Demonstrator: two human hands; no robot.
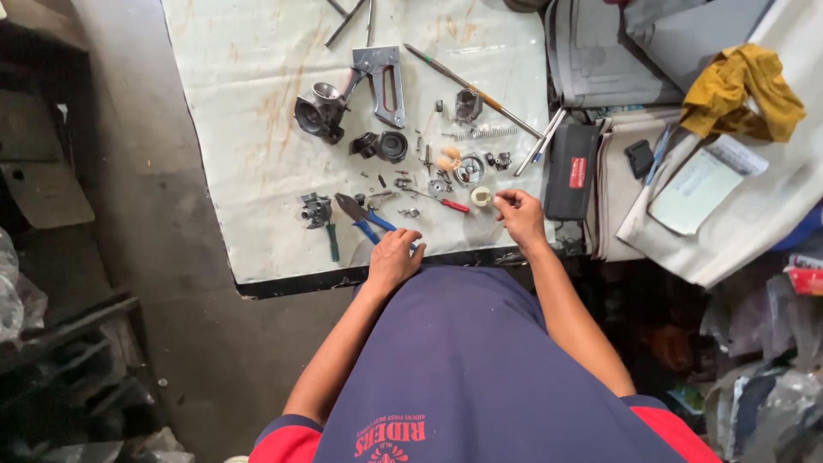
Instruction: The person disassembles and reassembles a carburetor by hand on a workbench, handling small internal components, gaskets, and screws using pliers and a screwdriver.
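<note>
My left hand [394,257] rests flat near the front edge of the white work sheet [257,171], its fingers lying over the blue handles of a pair of pliers [364,219]. My right hand [519,214] is curled, fingertips pinched beside a small white roll of tape [482,196]; whether it grips a tiny part I cannot tell. Just beyond my hands lie a red-handled screwdriver [441,201], a round metal part [469,169] and several small screws and springs.
Further back sit a dark metal carburettor body [319,113], a black round part [386,146], a grey staple gun [381,81] and a long rod [471,90]. A black box [570,170], papers and a yellow rag [741,90] lie to the right. Dark floor at left.
</note>
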